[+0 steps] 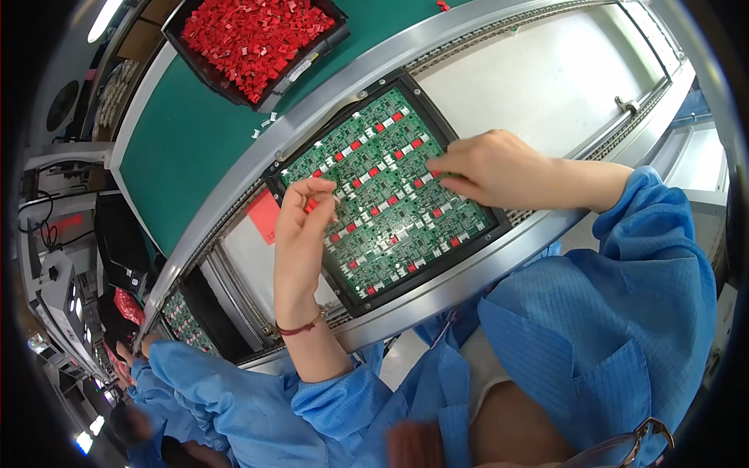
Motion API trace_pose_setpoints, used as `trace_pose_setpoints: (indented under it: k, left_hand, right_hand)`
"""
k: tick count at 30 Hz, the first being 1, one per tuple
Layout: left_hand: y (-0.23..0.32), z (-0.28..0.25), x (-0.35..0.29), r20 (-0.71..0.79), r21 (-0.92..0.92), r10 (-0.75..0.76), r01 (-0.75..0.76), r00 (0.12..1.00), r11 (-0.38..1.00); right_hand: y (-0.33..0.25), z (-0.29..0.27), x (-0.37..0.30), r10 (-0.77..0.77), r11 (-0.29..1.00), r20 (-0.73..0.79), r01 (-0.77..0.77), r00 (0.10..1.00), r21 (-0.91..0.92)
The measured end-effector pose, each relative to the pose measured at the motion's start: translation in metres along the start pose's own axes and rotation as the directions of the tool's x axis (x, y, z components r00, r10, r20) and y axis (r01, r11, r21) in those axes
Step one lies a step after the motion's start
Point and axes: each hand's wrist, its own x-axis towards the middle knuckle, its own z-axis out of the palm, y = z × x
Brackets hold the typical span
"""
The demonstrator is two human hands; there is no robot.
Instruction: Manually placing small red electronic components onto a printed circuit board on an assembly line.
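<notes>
A black frame (341,282) carries a green circuit board panel (390,234) with rows of small red and white connectors. My left hand (300,222) is closed above the panel's left side, its bent fingers around small red connectors (312,205) that partly show between them. Over the right side of the panel, my right hand (491,170) is closed with thumb and fingers pinched together. A bit of red, apparently a connector (434,173), shows at its fingertips, low against the board. The fingers cover part of it.
A black bin (269,101) heaped with red connectors (253,39) stands on the green table (183,140). Loose white pieces (265,123) lie beside it. Metal conveyor rails (499,248) flank the frame. A red card (264,217) lies left of it; another panel (186,321) and a person (179,421) are further left.
</notes>
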Motion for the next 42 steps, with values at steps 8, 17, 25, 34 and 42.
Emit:
trace_pose_setpoints:
  k: [8,17,25,34,42]
  left_hand:
    - [0.001,0.000,-0.002,0.080,-0.230,0.026,-0.007,0.996,0.973]
    - [0.001,0.000,-0.005,0.141,-0.187,0.067,-0.039,0.988,0.982]
    - [0.006,-0.004,-0.003,0.061,-0.069,0.079,-0.074,0.995,0.995]
    - [-0.004,-0.025,-0.001,-0.023,-0.130,0.127,-0.129,0.992,0.983]
    - [0.002,-0.029,-0.005,-0.035,-0.159,0.112,-0.116,0.993,0.980]
  right_hand:
    - [-0.002,-0.026,0.017,0.088,0.585,0.349,-0.332,0.933,0.740]
    - [-0.019,-0.021,0.010,0.295,0.435,0.258,-0.369,0.920,0.821]
    - [-0.005,-0.006,-0.005,0.336,0.581,0.178,-0.352,0.925,0.734]
    - [-0.004,-0.010,-0.017,0.197,0.759,0.041,-0.179,0.980,0.626]
    - [-0.016,-0.010,-0.013,0.208,0.673,0.061,-0.188,0.976,0.715]
